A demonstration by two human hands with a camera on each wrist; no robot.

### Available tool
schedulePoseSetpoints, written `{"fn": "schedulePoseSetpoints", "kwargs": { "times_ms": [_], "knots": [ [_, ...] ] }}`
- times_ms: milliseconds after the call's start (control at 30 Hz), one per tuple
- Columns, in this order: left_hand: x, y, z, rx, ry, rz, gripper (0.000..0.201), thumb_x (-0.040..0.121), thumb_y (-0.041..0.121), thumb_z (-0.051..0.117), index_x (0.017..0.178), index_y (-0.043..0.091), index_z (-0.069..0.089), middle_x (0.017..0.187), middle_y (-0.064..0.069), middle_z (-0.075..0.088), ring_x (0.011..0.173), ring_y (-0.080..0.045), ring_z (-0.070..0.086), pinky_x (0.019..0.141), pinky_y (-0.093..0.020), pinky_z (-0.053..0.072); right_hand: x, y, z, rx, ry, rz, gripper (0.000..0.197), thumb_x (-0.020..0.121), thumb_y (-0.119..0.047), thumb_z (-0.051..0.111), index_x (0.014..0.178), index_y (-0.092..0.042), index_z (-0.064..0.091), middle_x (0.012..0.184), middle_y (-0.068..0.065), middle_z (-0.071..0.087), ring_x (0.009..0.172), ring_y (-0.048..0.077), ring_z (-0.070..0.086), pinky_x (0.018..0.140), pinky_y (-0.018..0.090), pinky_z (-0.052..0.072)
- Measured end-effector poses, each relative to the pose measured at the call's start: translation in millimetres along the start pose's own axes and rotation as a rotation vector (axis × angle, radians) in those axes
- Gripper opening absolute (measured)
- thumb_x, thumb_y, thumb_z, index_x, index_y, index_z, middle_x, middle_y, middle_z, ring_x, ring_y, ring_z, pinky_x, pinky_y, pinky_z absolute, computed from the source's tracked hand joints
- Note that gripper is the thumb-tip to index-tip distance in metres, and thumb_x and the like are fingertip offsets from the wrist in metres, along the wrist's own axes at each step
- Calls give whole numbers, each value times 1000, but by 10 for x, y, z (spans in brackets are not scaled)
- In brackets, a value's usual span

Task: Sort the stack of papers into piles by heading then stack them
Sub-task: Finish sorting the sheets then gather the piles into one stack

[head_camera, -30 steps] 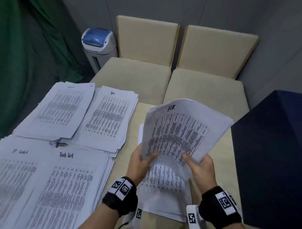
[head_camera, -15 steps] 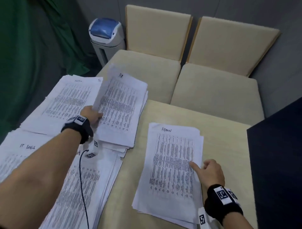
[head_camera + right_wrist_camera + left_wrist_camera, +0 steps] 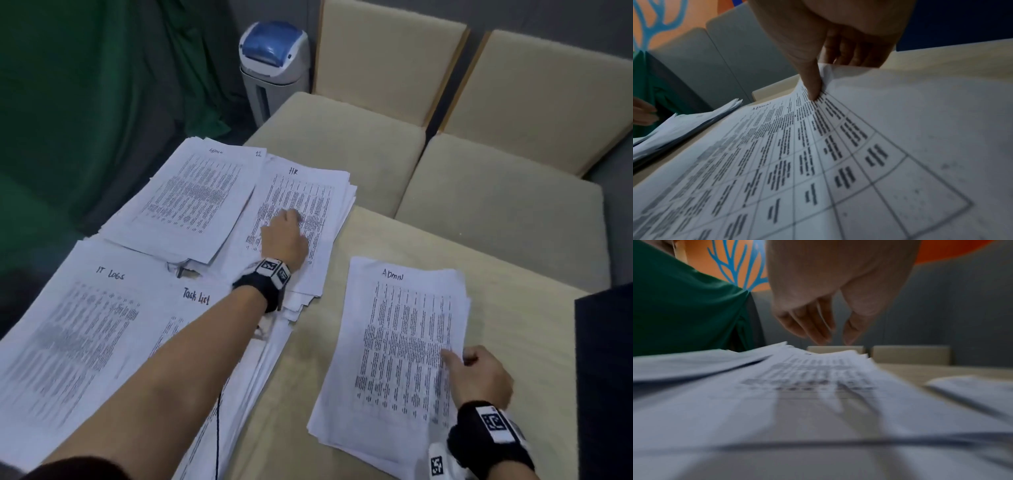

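Four sorted piles lie at the left: Admin [image 3: 195, 195], HR [image 3: 308, 202], IT Logs [image 3: 78, 325] and Task List [image 3: 191, 308], the last partly under my forearm. My left hand [image 3: 287, 226] hovers over the HR pile; in the left wrist view the left hand [image 3: 832, 337] hangs with relaxed fingers just above the HR pile [image 3: 818, 378] and holds nothing. The unsorted stack [image 3: 394, 342] has an Admin sheet on top. My right hand [image 3: 457, 358] pinches that top sheet [image 3: 797, 154] at its right edge, thumb [image 3: 812, 87] on top and fingers curled beneath, lifting the edge slightly.
The beige table [image 3: 394, 240] shows between the piles and the stack. Two beige chairs [image 3: 342, 137] [image 3: 496, 192] stand behind it. A white bin with a blue lid [image 3: 274, 61] and green cloth [image 3: 85, 85] are at the back left. A dark blue block [image 3: 606, 377] borders the right edge.
The HR sheet that both hands held up went left in my left hand and now lies on the HR pile, released. My right hand dropped to the stack and took hold of the Admin sheet's edge.
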State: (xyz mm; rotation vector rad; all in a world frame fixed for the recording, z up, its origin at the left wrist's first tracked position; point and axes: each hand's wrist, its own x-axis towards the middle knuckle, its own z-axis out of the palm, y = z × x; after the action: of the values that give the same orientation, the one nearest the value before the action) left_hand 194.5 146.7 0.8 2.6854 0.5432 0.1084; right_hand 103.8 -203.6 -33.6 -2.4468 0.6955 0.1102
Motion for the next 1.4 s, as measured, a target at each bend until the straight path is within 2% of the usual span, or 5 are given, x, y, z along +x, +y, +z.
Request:
{"fn": "schedulePoseSetpoints", "kwargs": {
  "times_ms": [367,500,633,933,1400],
  "knots": [
    [-1738,518,768,-164,-293,-167,55,85,42,72,119,7,46,120,-9,46,109,-26,50,89,-36,48,-291,613,-395,398,-236,-80,22,98,-2,56,117,-10,65,103,5,69,95,23,66,85,34,52],
    [-1861,565,737,-160,-271,-146,49,87,39,70,120,9,49,120,-7,52,111,-24,50,90,-34,46,-391,702,-533,692,-190,132,22,88,13,57,98,-5,64,75,2,66,70,17,64,64,22,47],
    [-1884,563,641,-17,-224,-33,22,96,33,59,106,14,58,103,-3,60,92,-23,56,68,-32,40,-353,795,-407,874,-254,208,10,78,16,57,77,6,59,101,24,73,109,45,65,108,58,40],
    [-1841,525,335,366,-253,371,28,104,35,45,79,25,54,54,10,29,42,-9,25,43,-26,13,-335,646,-434,861,-228,323,18,75,3,62,77,-12,72,102,28,71,95,45,67,92,66,50],
    [-1912,431,365,-870,-506,298,32,92,37,59,62,28,51,61,13,41,59,-5,38,56,-24,31,-78,508,-499,932,-305,250,23,73,-4,70,89,12,68,95,28,72,93,44,69,88,49,54]
  ]
}}
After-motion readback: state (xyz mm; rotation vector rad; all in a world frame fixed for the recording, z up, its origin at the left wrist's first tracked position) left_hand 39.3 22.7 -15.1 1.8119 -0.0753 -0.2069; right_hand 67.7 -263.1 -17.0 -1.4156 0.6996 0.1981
